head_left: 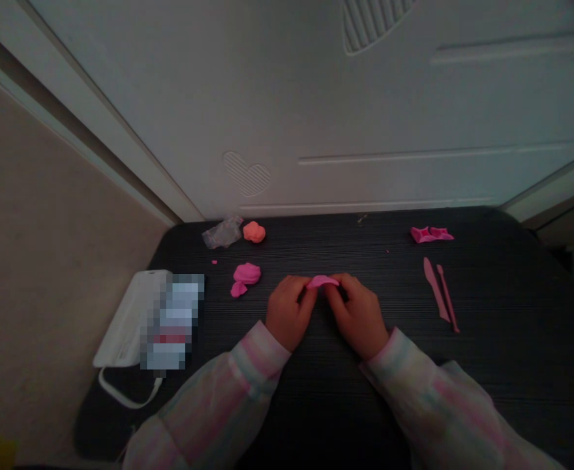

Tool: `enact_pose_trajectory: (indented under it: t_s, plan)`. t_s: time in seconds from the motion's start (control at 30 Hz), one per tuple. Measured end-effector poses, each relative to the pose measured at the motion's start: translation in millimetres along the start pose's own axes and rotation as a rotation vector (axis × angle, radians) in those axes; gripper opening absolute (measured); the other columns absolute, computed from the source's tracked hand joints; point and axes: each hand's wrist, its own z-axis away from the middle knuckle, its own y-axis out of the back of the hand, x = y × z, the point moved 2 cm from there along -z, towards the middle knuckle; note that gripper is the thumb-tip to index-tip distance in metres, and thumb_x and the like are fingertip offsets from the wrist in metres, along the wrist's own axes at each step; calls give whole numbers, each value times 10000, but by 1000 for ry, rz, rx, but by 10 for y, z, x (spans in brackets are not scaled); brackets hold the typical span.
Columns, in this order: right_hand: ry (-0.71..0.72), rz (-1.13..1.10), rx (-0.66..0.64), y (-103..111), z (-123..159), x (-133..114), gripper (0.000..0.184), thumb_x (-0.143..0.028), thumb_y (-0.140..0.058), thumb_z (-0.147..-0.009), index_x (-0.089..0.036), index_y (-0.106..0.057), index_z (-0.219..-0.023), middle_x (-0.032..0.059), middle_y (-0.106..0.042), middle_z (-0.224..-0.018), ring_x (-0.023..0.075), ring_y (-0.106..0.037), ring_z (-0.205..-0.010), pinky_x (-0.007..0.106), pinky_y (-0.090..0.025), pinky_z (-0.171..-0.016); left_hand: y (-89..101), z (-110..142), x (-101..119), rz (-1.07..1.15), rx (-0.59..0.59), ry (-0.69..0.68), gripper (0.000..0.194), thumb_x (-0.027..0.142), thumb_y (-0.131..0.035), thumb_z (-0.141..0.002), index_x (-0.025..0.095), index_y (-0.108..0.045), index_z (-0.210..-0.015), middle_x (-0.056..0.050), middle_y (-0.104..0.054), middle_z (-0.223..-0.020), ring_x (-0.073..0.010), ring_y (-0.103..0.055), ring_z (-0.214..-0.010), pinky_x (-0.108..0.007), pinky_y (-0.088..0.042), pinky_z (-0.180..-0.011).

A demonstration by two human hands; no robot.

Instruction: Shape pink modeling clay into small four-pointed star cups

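A thin, curved strip of pink modelling clay [323,281] spans the gap between my two hands above the middle of the dark table. My left hand [289,312] pinches its left end between thumb and fingers. At the other end, my right hand [359,314] grips it the same way. To the left of my left hand lie a larger lump of pink clay [247,273] and a small pink piece [239,289] touching it. Farther back sits an orange clay lump [254,232], beside a crumpled clear wrapper [223,233].
On the right lie a pink plastic knife [436,288] and a thin pink stick tool [447,298], with folded pink pieces [432,234] behind them. A white power bank [133,318], cabled to a phone [174,323], rests at left. A white panel [365,130] borders the table's far edge.
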Motion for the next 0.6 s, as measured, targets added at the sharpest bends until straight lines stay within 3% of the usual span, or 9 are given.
enact_pose_trajectory:
  t_s: [0.1,0.23,0.6]
  plan:
    - [-52,-66,-40,-15,-4,-3,143,-241,-440,-781,-183,-571,-786,28,-629,-729,160,-564,-687,268,-420,-627,-7,-9,2,94,-44,76,163,223,-445,-790,143,-574,-851,-37,-625,-795,-124,-567,-729,-236,-440,-669]
    - [-94,-157,-55,-22,3,-13,155,-256,-442,-785,-176,-573,-809,29,-631,-753,149,-575,-691,253,-419,-625,-20,-18,9,154,-89,73,189,237,-446,-793,152,-573,-903,-34,-632,-845,-125,-572,-772,-231,-435,-700]
    - [-183,-135,24,-132,-14,-66,202,-290,-414,-798,-165,-570,-824,48,-634,-737,162,-573,-661,272,-414,-600,-45,-28,-18,163,-43,188,177,238,-433,-800,163,-576,-874,-21,-628,-780,-120,-566,-710,-234,-437,-669]
